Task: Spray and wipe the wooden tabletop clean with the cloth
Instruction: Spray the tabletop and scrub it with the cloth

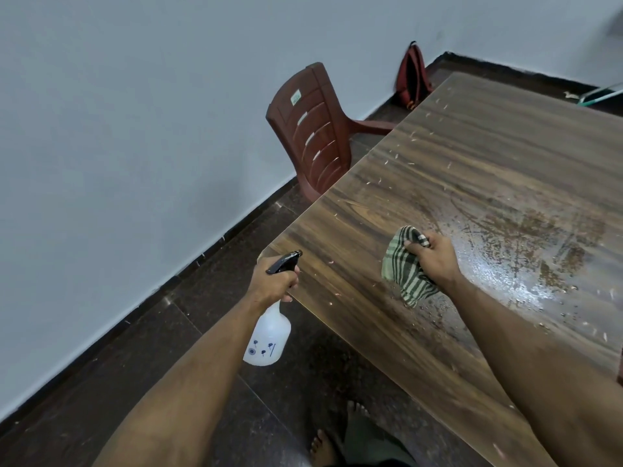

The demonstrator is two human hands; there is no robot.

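Observation:
The wooden tabletop (472, 156) fills the right half of the head view. It is strewn with pale crumbs and has a wet, shiny patch on the right. My left hand (274, 281) grips the black trigger head of a white spray bottle (268, 338), held over the floor just off the table's near corner, nozzle pointing toward the table. My right hand (435, 259) holds a bunched green-and-white checked cloth (403, 269) just above or on the tabletop beside the wet patch.
A brown plastic chair (312, 133) stands at the table's far left edge, against the pale wall. A red backpack (413, 77) leans in the corner. The floor is dark tile. My bare feet (323, 443) show below the table's near edge.

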